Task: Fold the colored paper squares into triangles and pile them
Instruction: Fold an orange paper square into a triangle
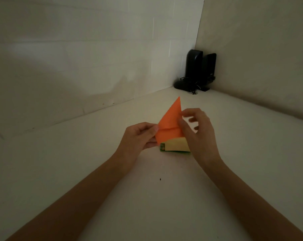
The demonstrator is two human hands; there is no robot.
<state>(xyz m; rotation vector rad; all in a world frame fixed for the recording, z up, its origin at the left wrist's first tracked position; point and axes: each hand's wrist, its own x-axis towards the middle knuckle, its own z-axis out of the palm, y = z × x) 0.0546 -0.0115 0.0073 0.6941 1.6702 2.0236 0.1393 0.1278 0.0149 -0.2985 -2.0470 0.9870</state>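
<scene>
An orange paper sheet point(170, 121) is held up above the table, partly folded, with one corner pointing away from me. My left hand point(138, 136) pinches its left edge between thumb and fingers. My right hand point(197, 131) pinches the right edge near the fold. Under the orange sheet lies a small stack of paper squares point(176, 146), yellow on top with a green edge showing at the bottom left. My right hand covers the stack's right side.
The white table point(147, 197) runs into a corner between two white walls. Two black speakers point(197, 70) with tangled cables stand in that far corner. A tiny dark speck point(160, 179) lies on the table near me.
</scene>
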